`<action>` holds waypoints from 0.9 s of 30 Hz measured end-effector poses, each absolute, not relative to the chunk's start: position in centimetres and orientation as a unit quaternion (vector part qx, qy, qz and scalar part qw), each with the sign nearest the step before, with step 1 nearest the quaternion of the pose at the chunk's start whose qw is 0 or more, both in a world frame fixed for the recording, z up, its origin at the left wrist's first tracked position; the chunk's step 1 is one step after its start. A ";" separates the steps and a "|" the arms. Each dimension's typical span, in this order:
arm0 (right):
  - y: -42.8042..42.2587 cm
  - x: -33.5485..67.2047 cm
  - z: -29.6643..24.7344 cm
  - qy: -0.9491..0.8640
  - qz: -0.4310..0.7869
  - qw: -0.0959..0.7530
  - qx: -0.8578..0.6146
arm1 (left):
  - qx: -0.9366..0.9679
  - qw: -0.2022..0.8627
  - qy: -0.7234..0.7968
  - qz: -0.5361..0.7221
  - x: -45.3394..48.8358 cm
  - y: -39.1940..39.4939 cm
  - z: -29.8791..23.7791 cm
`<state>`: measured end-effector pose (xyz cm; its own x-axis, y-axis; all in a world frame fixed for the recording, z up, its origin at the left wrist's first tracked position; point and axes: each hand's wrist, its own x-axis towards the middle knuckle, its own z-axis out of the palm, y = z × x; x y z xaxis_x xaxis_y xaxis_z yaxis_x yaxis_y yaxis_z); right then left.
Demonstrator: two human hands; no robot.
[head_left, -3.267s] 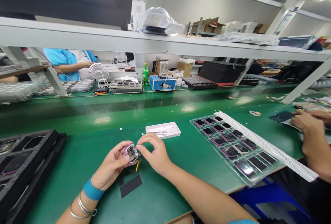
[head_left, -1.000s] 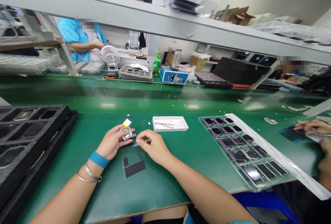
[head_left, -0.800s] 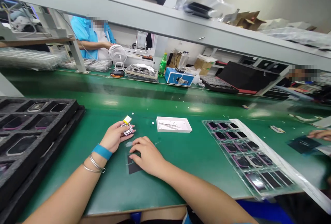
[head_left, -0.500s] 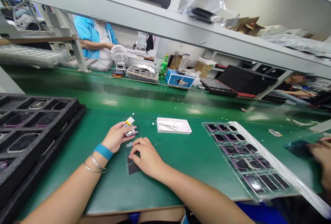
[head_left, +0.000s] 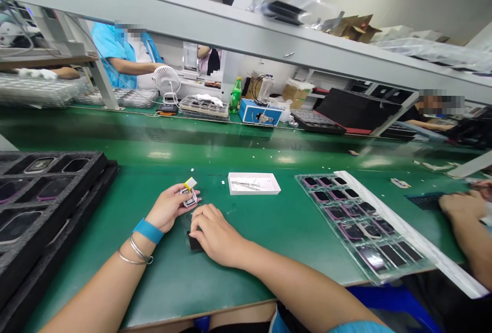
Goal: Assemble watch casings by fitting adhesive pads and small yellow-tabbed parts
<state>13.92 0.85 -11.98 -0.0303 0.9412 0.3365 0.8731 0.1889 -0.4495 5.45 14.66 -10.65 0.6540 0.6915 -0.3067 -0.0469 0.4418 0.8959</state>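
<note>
My left hand (head_left: pixel 169 207) holds a small purple-edged device housing (head_left: pixel 189 199) with a yellow tab (head_left: pixel 189 183) sticking up from it. My right hand (head_left: pixel 215 233) rests palm down on the green table (head_left: pixel 172 282), fingers curled over a clear film sheet carrying dark adhesive strips (head_left: pixel 193 242). Most of that sheet is hidden under the fingers. Whether the fingertips pinch a strip is not visible.
Black foam trays (head_left: pixel 42 194) with devices lie at the left. A white shallow tray (head_left: pixel 253 183) holding tweezers sits ahead. A clear blister tray (head_left: pixel 357 220) of purple devices and a long white strip (head_left: pixel 407 230) lie at the right, near a co-worker's hand (head_left: pixel 459 205). Other people work across the belt.
My right hand came down from beside the housing onto the film sheet with dark strips and stays pressed there. My left hand keeps holding the housing. The view shifted slightly.
</note>
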 end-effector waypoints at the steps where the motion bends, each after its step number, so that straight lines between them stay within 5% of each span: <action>1: 0.7 14.1 -11.8 -0.719 0.054 0.301 -0.624 | 0.474 0.776 0.343 0.237 5.5 14.7 -10.6; 8: 0.3 14.9 -10.6 -0.689 -0.018 0.461 -0.558 | 0.487 0.770 0.338 0.236 5.6 14.7 -10.9; 13: 0.7 16.3 -10.0 -0.566 0.048 0.571 -0.593 | 0.504 0.769 0.326 0.221 5.7 14.0 -11.0; 27: 1.6 17.6 -11.3 -0.503 0.188 0.569 -0.622 | 0.543 0.781 0.284 0.125 5.8 12.5 -10.7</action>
<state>17.60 1.55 -11.30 0.4230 0.8400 0.3397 0.4128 0.1550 -0.8975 5.82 12.50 -10.69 0.8078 0.5033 -0.3069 0.1124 0.3796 0.9183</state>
